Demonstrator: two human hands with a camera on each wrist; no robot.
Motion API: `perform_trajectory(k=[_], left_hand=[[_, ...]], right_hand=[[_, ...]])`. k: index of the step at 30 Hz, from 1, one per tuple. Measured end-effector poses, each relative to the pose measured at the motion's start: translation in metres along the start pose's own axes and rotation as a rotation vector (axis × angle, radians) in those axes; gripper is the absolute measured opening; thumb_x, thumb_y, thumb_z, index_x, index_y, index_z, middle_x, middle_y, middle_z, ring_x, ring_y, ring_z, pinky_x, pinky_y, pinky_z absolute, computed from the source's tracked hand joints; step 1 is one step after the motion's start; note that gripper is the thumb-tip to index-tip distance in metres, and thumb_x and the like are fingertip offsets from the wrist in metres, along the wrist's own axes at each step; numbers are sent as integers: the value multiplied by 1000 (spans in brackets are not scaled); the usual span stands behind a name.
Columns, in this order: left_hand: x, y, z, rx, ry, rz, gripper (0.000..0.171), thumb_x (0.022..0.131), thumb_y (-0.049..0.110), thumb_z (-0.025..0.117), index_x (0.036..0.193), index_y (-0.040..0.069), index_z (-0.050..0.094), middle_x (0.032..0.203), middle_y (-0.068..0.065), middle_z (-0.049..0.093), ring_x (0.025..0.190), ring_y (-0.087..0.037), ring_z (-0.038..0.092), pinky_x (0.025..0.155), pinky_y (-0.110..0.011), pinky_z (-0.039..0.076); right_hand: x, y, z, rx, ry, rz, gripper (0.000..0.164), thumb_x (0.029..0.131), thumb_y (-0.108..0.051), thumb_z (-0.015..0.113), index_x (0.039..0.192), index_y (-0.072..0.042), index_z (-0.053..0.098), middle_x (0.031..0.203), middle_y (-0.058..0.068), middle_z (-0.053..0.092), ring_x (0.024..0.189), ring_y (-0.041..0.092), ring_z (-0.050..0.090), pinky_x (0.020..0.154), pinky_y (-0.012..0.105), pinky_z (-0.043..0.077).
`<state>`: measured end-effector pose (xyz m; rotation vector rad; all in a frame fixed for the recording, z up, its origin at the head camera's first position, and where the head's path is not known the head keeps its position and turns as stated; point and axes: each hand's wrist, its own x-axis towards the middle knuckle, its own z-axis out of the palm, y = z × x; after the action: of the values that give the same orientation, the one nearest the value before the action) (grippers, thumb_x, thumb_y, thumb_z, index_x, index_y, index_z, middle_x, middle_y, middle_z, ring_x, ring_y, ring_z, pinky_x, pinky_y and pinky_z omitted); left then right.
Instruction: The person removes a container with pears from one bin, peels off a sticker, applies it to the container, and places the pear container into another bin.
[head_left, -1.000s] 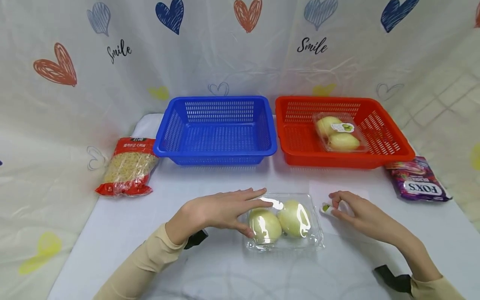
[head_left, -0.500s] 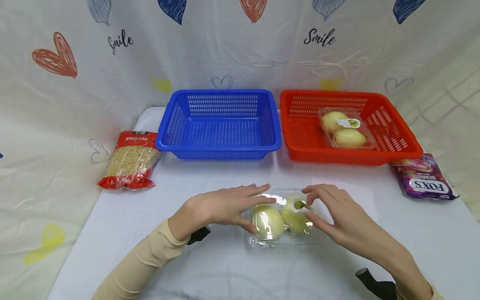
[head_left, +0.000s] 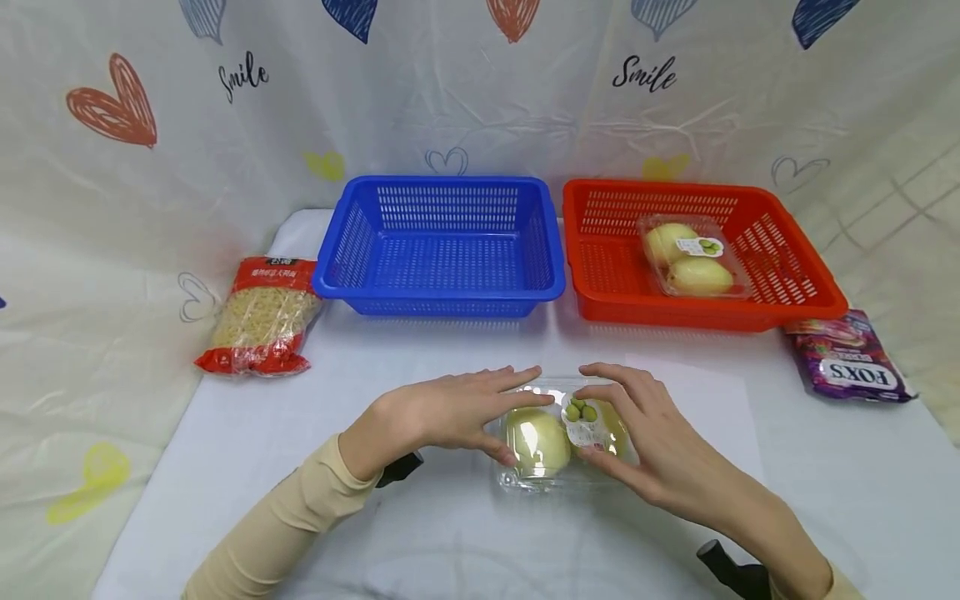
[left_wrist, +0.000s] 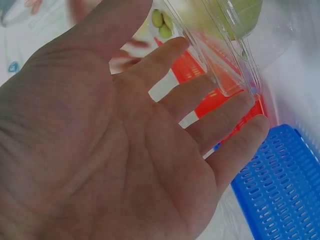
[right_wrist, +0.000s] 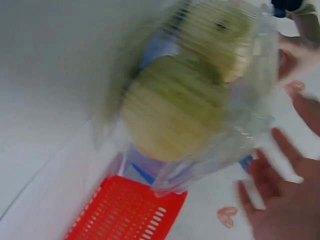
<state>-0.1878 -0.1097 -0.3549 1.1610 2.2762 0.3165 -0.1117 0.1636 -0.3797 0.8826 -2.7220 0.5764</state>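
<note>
A clear plastic box (head_left: 516,482) lies on the white table, with two round, pale yellow-green fruits (head_left: 538,445) inside. My left hand (head_left: 442,418) rests at its left side, fingers straight and spread; the left wrist view shows a bare palm (left_wrist: 145,135). On the lid over the right-hand fruit is a white label (head_left: 587,425) printed with green fruit. My right hand (head_left: 660,446) is at the box's right side, fingertips and thumb spread around the label's edges. In the right wrist view the box's fruit (right_wrist: 170,115) is blurred, beside loosely extended fingers (right_wrist: 267,175).
Behind the box stand a blue basket (head_left: 438,296) and a red basket (head_left: 705,312). The red one holds another labelled fruit box (head_left: 693,257). A pasta bag (head_left: 258,321) lies at the left, and a purple FOX'S packet (head_left: 851,358) at the right.
My right hand has moved left from beside the box to over its lid, bringing the label, which now lies flat there. The fingers have spread from their pinch. My left hand stays put.
</note>
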Motion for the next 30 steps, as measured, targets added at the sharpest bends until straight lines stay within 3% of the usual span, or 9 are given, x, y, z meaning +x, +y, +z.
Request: perform_trajectory(k=[3,6,10,14,19,24,26,30], left_hand=[[-1,1,-3,8,3,0,82,93,50,69,162,38,27,175,8,9,163,-21,13,133,-41,20],[-1,2,-4,3,6,1,82,92,49,70,162,38,28,175,7,9,163,-22,13,133,-42,21],[0,3,-5,16,9,2,82,92,49,70,162,37,29,175,7,9,163,-21,14,132,-43,23],[0,5,-10,59,14,-5,82,92,51,69,162,38,28,175,8,9,163,-20,15,132,-44,24],[0,6,-11,56,17,-9,82,92,49,70,162,38,29,175,8,9,163,-20,15,131,-45,25],[-5,4,-9,30,24,-4,81,94,51,67,163,36,26,175,5,9,163,-22,15,131,-45,26],[-9,1,-9,25,54,-4,78,98,52,62,164,34,25,175,3,9,163,-22,14,131,-44,25],[-14,-6,-14,28,186,-16,72,103,49,55,164,29,24,176,-2,5,163,-25,7,132,-46,21]], right_hand=[[7,5,1,23,76,-117,36,83,-8,80,115,-20,69,123,-6,67,117,15,56,103,29,40],[12,9,5,-29,56,-174,36,80,-5,81,112,-19,73,113,-9,71,110,14,62,100,28,44],[8,9,7,-108,-24,-109,35,84,-22,83,118,-20,73,120,-11,71,115,13,66,97,34,55],[3,7,6,-125,-31,-26,42,86,-34,82,125,-22,72,126,-11,71,116,11,69,88,39,63],[-2,6,9,-131,-45,7,51,90,-42,77,135,-21,65,136,-10,64,127,11,61,97,40,60],[1,7,4,-136,-122,-11,54,96,-49,68,142,-22,58,143,-11,57,134,13,50,109,43,49],[6,13,1,-84,-146,12,51,98,-47,66,142,-24,57,143,-10,57,135,15,50,110,47,48],[24,31,0,44,-222,99,48,101,-45,62,143,-22,57,143,-1,61,135,26,55,108,58,49]])
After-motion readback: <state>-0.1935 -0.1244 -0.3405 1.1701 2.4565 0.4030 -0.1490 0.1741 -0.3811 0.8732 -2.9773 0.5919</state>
